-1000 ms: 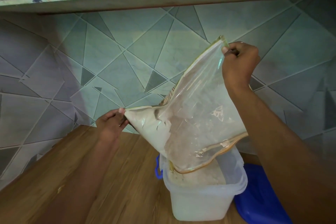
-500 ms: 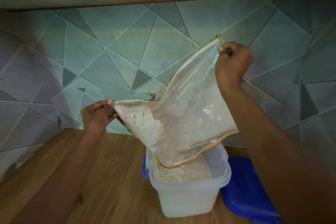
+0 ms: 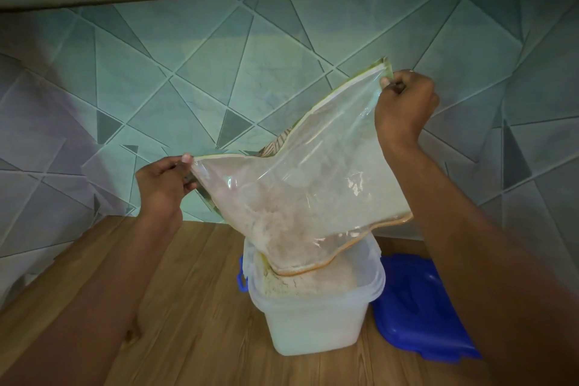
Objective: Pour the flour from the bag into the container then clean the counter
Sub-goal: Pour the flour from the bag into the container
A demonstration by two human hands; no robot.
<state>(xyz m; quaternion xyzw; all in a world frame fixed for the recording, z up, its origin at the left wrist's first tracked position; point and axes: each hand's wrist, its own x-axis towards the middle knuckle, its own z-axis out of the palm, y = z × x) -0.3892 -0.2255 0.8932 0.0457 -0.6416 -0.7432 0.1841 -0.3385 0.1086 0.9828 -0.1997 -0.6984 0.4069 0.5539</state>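
Currently the pouring step is in hand. A clear plastic bag with a tan-edged seam [image 3: 313, 185] is held upended over a translucent white square plastic container [image 3: 316, 320], which stands on the wood-grain tabletop [image 3: 194, 307]. The bag's lowest edge dips inside the container's rim. The left hand [image 3: 163, 185] pinches one upper corner of the bag, up and to the left of the container, its grip closed on the plastic. The right hand [image 3: 404, 106] pinches the opposite corner, higher and to the right of the container, grip likewise closed on the bag. Pale flour [image 3: 307, 283] is heaped near the container's rim, and a film of flour clings to the lower part of the bag. A blue plastic lid [image 3: 416, 307] lies flat on the tabletop, just beside the container on its right.

Judgement: pouring looks nearly complete. The next move calls for shaking the residue down while keeping the bag's mouth inside the rim, then lifting clear slowly. Cleaning of the tabletop is not yet begun; no spilled flour is discernible beside the container.
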